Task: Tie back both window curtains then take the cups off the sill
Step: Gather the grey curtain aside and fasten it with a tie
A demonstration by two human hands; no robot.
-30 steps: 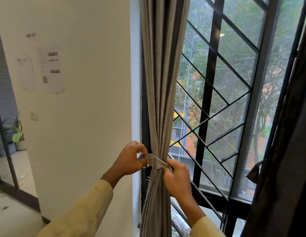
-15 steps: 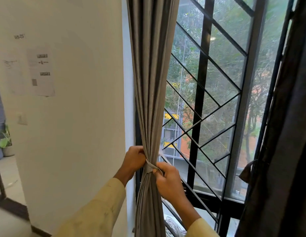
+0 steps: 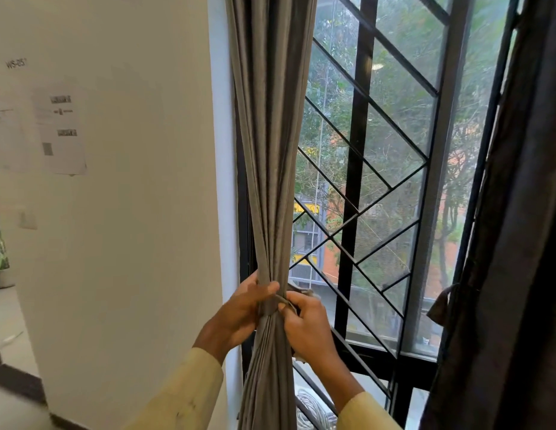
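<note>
Cinching grey curtain [image 3: 270, 150] with tie band [image 3: 270, 307], near six o'clock.
Gripping folds in curled left hand [image 3: 239, 311]; pinching band end with right hand [image 3: 307, 327], at its three o'clock.

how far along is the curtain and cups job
Done: nothing clearly finished. In hand: the grey curtain is gathered, the left hand grips it and the right hand pinches the tie band wrapped round it. To do: securing that band, then the dark curtain on the right; a strap hangs at its edge, but I cannot tell if it is tied. No cups are in view.
</note>
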